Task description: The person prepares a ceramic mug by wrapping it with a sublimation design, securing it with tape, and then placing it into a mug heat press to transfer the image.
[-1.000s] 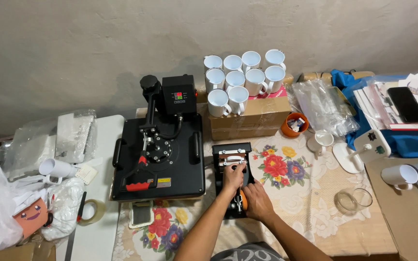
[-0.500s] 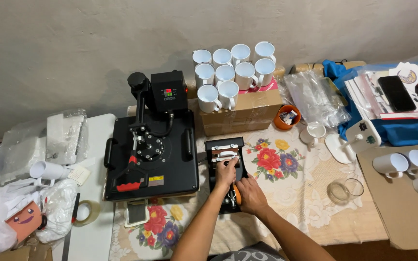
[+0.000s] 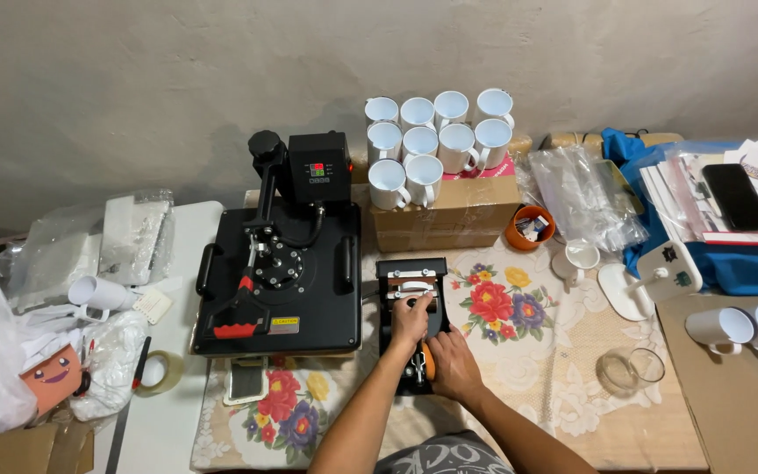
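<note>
Table (image 3: 572,421) carries a lace cloth (image 3: 519,351) with red and blue flower prints. Directly on the cloth: a black flat heat press (image 3: 282,281) at 9 o'clock from table centre; a small black mug press (image 3: 412,307) at centre; a cardboard box (image 3: 445,215) at 12 o'clock; an orange bowl (image 3: 530,230) at 1 o'clock; a clear glass (image 3: 629,370) at 4 o'clock.

A white side surface (image 3: 177,412) adjoins at 9 o'clock. On it: a tape roll (image 3: 158,373), clear plastic bags (image 3: 89,246), and a white bag (image 3: 10,377) at 8 o'clock.
</note>
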